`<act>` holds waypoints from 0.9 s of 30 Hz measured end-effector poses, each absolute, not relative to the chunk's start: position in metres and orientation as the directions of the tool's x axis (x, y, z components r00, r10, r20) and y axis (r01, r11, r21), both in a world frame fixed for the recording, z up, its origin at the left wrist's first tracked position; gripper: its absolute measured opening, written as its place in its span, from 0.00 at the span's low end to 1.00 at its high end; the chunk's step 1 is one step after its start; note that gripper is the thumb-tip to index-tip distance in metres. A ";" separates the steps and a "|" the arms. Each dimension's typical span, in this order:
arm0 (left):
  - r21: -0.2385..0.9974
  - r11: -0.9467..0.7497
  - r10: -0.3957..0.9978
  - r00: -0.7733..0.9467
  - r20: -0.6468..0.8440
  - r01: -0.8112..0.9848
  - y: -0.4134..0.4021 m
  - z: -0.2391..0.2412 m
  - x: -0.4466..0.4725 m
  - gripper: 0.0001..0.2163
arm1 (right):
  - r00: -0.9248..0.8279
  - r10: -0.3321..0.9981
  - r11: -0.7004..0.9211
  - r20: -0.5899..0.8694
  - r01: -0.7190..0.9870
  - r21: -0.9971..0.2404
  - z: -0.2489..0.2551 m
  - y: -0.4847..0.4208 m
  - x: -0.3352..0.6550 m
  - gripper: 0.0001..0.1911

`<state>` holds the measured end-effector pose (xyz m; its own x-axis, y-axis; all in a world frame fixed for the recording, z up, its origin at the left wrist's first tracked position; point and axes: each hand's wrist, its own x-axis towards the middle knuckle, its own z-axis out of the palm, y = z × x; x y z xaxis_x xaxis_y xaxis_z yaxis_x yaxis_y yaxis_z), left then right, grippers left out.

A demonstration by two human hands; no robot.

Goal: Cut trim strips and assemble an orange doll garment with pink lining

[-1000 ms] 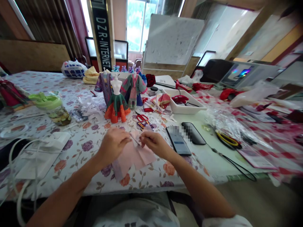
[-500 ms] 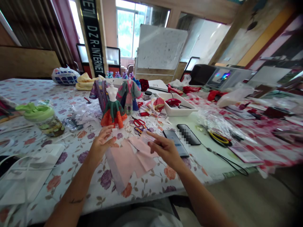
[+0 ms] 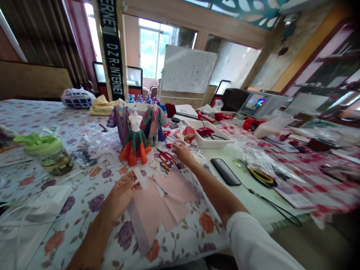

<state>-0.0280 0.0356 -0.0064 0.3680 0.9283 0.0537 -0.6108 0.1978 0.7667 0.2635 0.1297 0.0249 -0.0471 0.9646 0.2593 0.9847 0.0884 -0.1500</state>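
Observation:
Between the fingers of my left hand (image 3: 128,187) is a small whitish strip (image 3: 140,177), held above the table. Below it lie thin pink fabric pieces (image 3: 146,210), overlapping and pale-edged. My right hand (image 3: 182,153) reaches forward past them, its fingers stretched out at a crumpled heap of patterned cloth (image 3: 188,134); the fingertips are small, and I see nothing gripped in them. Just left of that hand lie red-handled scissors (image 3: 166,156) on a dark patterned scrap. A small dress form in a green and orange skirt (image 3: 135,148) stands in front of two miniature robes (image 3: 154,123).
At the left stand a green-lidded jar (image 3: 50,153) and a white power strip (image 3: 45,210) with cables. A white tray (image 3: 215,143), a black phone (image 3: 225,171) with a strap and clear plastic packets (image 3: 253,153) lie to the right. White scraps (image 3: 101,144) sit behind my left hand.
My right hand has left the pink fabric and moved forward to the cloth heap, its arm now covering most of one phone. My left hand keeps the strip, now more visible. The view has tilted up.

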 end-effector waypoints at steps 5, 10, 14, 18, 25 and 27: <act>0.742 0.235 0.933 0.359 0.008 -0.628 0.035 -0.001 -0.032 0.09 | -0.010 0.985 0.034 0.173 0.990 -0.136 0.012 0.139 0.251 0.15; 0.708 0.295 0.923 0.384 -0.036 -0.642 0.035 -0.007 -0.032 0.11 | 0.095 0.995 -0.095 -0.011 0.977 -0.189 0.006 0.162 0.230 0.19; 0.697 0.314 0.923 0.380 -0.064 -0.645 0.035 -0.006 -0.033 0.11 | 0.156 0.986 -0.165 -0.055 0.934 -0.317 0.018 0.172 0.228 0.16; 0.708 0.319 0.918 0.392 -0.066 -0.629 0.036 -0.006 -0.033 0.12 | 0.177 0.984 -0.162 -0.026 0.823 -0.544 0.043 0.150 0.238 0.19; 0.741 0.294 0.890 0.456 0.019 -0.604 0.032 -0.009 -0.030 0.16 | -0.043 0.998 0.045 0.039 0.150 -0.988 0.030 0.024 0.212 0.18; 0.759 0.294 0.849 0.523 0.072 -0.582 0.029 -0.006 -0.027 0.17 | -0.014 1.000 0.013 0.014 -0.093 -0.996 0.014 -0.007 0.198 0.15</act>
<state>-0.0271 0.0285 -0.0061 0.5227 0.8495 0.0719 -0.5817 0.2937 0.7585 0.1982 -0.0067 0.0141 -0.0138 0.9998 0.0139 -0.0929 0.0126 -0.9956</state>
